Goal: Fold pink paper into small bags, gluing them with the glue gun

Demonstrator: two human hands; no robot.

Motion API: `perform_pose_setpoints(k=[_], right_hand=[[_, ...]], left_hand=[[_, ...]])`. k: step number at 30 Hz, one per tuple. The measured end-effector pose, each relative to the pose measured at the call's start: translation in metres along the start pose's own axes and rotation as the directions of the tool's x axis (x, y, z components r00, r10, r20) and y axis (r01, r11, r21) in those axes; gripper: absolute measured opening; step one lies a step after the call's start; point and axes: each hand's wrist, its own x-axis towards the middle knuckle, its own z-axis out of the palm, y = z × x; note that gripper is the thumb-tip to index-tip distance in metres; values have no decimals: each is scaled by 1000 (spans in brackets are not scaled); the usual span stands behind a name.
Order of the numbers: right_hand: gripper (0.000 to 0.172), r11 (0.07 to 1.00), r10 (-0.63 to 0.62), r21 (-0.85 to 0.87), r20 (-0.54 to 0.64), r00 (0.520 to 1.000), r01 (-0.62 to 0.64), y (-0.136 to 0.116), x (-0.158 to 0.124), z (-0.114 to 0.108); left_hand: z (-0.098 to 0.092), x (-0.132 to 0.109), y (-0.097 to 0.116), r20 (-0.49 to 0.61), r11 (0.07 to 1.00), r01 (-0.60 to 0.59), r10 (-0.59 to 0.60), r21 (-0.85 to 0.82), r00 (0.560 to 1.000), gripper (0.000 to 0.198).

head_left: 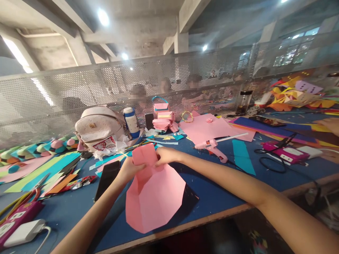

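Note:
A pink folded paper piece (161, 197) hangs between my two hands over the front of the blue table. Its upper end is a small boxy fold, and below that it flares into a wide sheet with angled edges. My left hand (131, 169) pinches the paper at the left of the narrow part, thumb in front. From the right, my right hand (165, 156) grips the same narrow part, its thumb pressed to the paper. A black phone (108, 176) lies just left of my left wrist. To the right of the paper rests a pink hot glue gun (212, 148) with a glue stick in it.
A pale backpack (99, 123), a flask (131, 123) and pink paper boxes (164, 118) stand by the mesh divider (106, 83). Scissors (39, 185), coloured paper and a power strip (19, 218) lie left. Another power strip (286, 152) with cables and someone's hand (328, 125) are right.

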Motion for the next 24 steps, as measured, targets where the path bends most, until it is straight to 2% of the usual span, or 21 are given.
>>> perform_pose_setpoints(k=[5, 14, 19, 24], right_hand=[[30, 996, 38, -78, 5, 999, -38, -3, -5, 1], [29, 984, 67, -157, -98, 993, -82, -12, -12, 2], [23, 997, 38, -65, -145, 989, -48, -3, -7, 5], [28, 994, -3, 103, -157, 988, 20, 8, 2, 3]], left_hand=[[2, -3, 4, -17, 1000, -13, 14, 10, 1000, 21], [4, -7, 11, -35, 999, -50, 51, 17, 998, 14], [3, -5, 7, -38, 999, -25, 24, -20, 999, 18], [2, -3, 2, -6, 996, 6, -7, -87, 1000, 26]])
